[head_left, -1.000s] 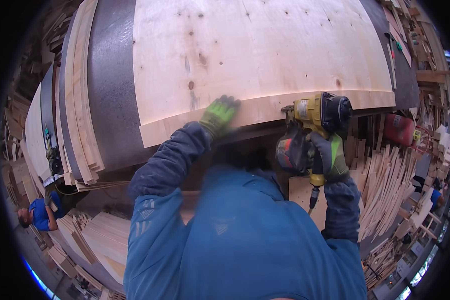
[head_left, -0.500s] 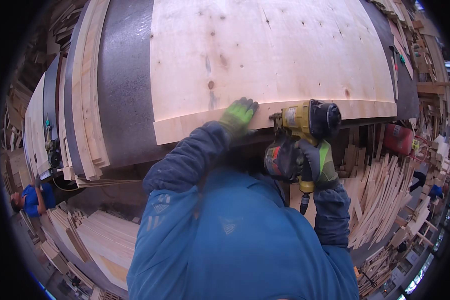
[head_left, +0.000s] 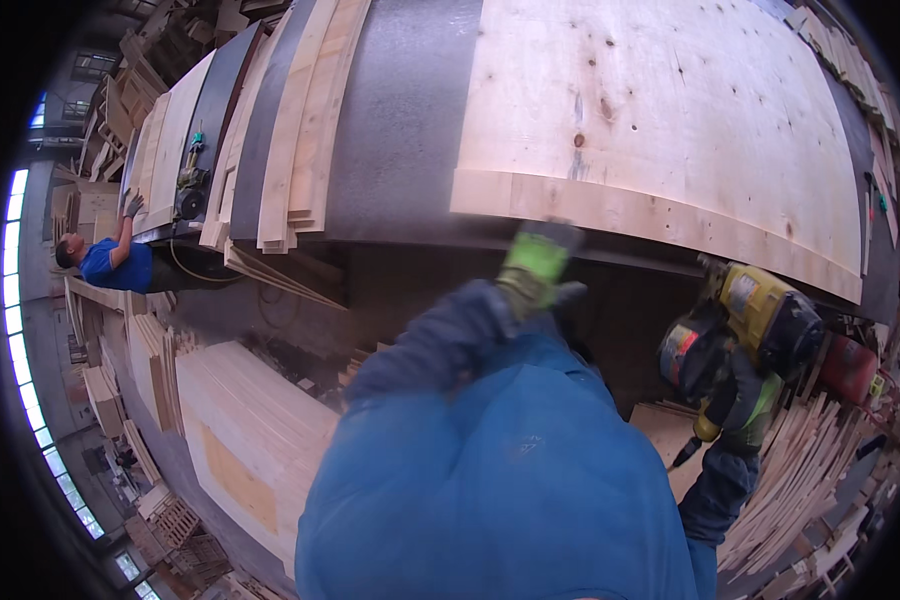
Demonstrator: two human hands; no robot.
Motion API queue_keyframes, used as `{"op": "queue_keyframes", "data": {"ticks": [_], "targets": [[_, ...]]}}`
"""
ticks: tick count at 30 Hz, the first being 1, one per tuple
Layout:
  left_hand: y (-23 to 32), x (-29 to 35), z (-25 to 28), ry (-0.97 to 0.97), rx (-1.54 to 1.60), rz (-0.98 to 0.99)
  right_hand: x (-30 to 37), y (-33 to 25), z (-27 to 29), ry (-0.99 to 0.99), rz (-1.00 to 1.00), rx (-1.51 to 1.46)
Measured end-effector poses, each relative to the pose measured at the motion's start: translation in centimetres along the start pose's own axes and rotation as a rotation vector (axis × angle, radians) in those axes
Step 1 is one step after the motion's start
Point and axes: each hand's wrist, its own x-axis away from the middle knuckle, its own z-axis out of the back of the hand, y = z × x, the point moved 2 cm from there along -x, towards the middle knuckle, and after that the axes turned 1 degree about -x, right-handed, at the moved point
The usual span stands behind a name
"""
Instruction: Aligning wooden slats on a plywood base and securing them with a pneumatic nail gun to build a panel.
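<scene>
My right hand (head_left: 745,400), in a grey and green glove, is closed round the handle of a yellow and black coil nail gun (head_left: 760,310). The gun's nose is by the near edge of a long wooden strip (head_left: 660,213), to the right of its middle. That strip runs along the front edge of a pale plywood sheet (head_left: 670,110). My left hand (head_left: 538,262), gloved the same way, is in the air just below the strip's left part, off the wood. It looks open and empty, thumb apart, though motion blurs the fingers.
Under the plywood is a dark table (head_left: 400,130), with long boards (head_left: 305,120) stacked on its left. A person in blue (head_left: 115,262) stands at the far left near another nail gun (head_left: 190,190). Lower right hold loose wood strips (head_left: 790,480) and a red tank (head_left: 848,368).
My left hand has lifted off the strip and come back toward me. The nail gun in my right hand has shifted right along the strip. The view has turned left.
</scene>
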Motion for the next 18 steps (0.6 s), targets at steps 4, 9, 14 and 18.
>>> {"op": "queue_keyframes", "data": {"ticks": [4, 9, 14, 18], "targets": [[-14.6, 5.1, 6.7, -0.144, -0.231, 0.478, 1.2, -1.4, -1.4, 0.083, -0.054, 0.051], [-15.9, -4.4, 12.4, -0.405, -0.152, 0.201, 1.5, -2.5, 1.2, -0.21, -0.165, -0.049], [-10.5, -11.4, 13.7, -0.495, -0.129, -0.004, 2.4, -6.6, 2.4, -0.35, -0.188, -0.116], [-4.4, -12.7, 14.2, -0.318, -0.097, -0.083, 2.0, -11.9, 0.8, -0.431, -0.198, -0.174]]}}
